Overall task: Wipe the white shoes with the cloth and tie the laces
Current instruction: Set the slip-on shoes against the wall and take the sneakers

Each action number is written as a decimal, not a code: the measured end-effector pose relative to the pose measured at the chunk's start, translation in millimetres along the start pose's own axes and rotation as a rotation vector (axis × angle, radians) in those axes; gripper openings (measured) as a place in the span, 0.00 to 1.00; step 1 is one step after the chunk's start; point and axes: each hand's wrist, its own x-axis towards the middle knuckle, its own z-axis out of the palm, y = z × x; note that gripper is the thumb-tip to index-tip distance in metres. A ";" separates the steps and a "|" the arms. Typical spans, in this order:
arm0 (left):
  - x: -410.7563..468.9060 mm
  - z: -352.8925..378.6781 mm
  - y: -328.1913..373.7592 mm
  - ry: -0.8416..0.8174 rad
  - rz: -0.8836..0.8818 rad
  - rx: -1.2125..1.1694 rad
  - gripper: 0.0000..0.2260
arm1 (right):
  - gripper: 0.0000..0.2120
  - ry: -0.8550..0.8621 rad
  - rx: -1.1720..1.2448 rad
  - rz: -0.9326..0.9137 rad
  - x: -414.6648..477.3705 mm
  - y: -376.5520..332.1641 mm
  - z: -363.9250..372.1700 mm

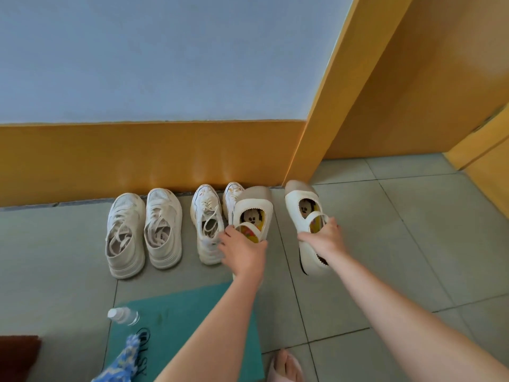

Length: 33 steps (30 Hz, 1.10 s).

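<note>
Two pairs of white laced sneakers stand on the tiled floor by the orange skirting: one pair at the left, then a third sneaker and a fourth, partly hidden. My left hand grips a cream strap shoe by its heel, in front of that fourth sneaker. My right hand grips the matching strap shoe at its strap. Both strap shoes have cartoon insoles. A blue and white cloth lies on the teal mat at the bottom left.
A teal mat lies on the floor with a small clear bottle on its left corner. An orange door frame rises at the right. A foot in a pink slipper shows at the bottom edge. A dark red mat sits bottom left.
</note>
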 end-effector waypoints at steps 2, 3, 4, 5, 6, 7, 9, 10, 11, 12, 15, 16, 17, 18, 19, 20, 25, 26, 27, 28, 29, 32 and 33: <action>12.2 22.1 21.0 -0.018 -0.031 -0.022 0.33 | 0.34 0.018 -0.013 0.000 28.2 2.3 -3.5; 18.6 34.7 30.9 -0.031 -0.057 -0.038 0.33 | 0.34 0.030 -0.023 -0.001 42.1 5.1 -2.6; 25.6 47.7 41.0 -0.038 -0.083 -0.058 0.34 | 0.33 0.041 -0.030 -0.001 56.5 8.2 -0.1; 32.7 61.0 50.5 -0.040 -0.104 -0.080 0.34 | 0.33 0.049 -0.032 -0.001 71.2 11.4 3.5; 40.1 74.9 59.2 -0.039 -0.118 -0.100 0.35 | 0.33 0.053 -0.032 -0.001 85.5 14.7 7.9; 47.3 89.0 67.0 -0.036 -0.128 -0.114 0.34 | 0.33 0.051 -0.031 0.001 99.6 18.0 13.1; 60.8 116.0 77.0 -0.028 -0.152 -0.127 0.34 | 0.34 0.045 -0.035 0.008 125.2 24.6 25.7; 67.4 128.8 79.0 -0.018 -0.170 -0.132 0.34 | 0.34 0.042 -0.041 0.013 136.1 28.4 32.6; 74.0 140.9 79.5 -0.007 -0.186 -0.132 0.34 | 0.35 0.041 -0.047 0.021 145.7 32.1 40.0; 80.0 152.2 79.0 0.005 -0.200 -0.130 0.34 | 0.36 0.038 -0.051 0.031 154.6 35.8 47.5; 95.9 182.1 71.5 0.020 -0.235 -0.135 0.35 | 0.37 0.008 -0.013 0.056 177.4 47.3 68.3; 100.4 189.9 68.1 0.020 -0.246 -0.133 0.35 | 0.37 0.000 -0.007 0.059 183.5 50.8 74.1; 104.9 196.1 64.5 0.020 -0.258 -0.125 0.35 | 0.37 -0.007 -0.010 0.061 189.0 53.8 79.1; 109.5 200.6 60.9 0.020 -0.271 -0.117 0.35 | 0.37 -0.010 -0.020 0.062 193.2 55.5 83.3; 114.1 203.8 58.0 0.021 -0.284 -0.111 0.35 | 0.38 -0.012 -0.036 0.058 197.0 56.5 86.9; 118.4 206.1 55.3 0.022 -0.293 -0.105 0.35 | 0.38 -0.013 -0.050 0.051 200.4 57.7 89.9; 134.4 210.4 45.8 0.027 -0.252 -0.046 0.35 | 0.37 -0.022 -0.084 0.025 210.5 59.4 101.2; 137.1 211.1 44.1 0.027 -0.246 -0.047 0.35 | 0.37 -0.018 -0.083 0.023 212.3 58.6 102.8; 139.3 212.0 42.4 0.026 -0.247 -0.053 0.34 | 0.37 -0.014 -0.086 0.020 214.2 57.7 104.2; 140.9 213.2 40.6 0.024 -0.251 -0.060 0.34 | 0.37 -0.011 -0.088 0.018 215.7 56.9 105.3; 141.8 214.3 39.0 0.024 -0.253 -0.063 0.34 | 0.38 -0.011 -0.089 0.014 217.2 56.3 106.7; 142.0 217.0 36.2 0.033 -0.241 -0.047 0.34 | 0.39 -0.014 -0.083 0.005 219.6 56.7 111.2; 142.3 217.3 36.1 0.035 -0.232 -0.039 0.34 | 0.40 -0.012 -0.079 0.007 220.5 56.8 112.3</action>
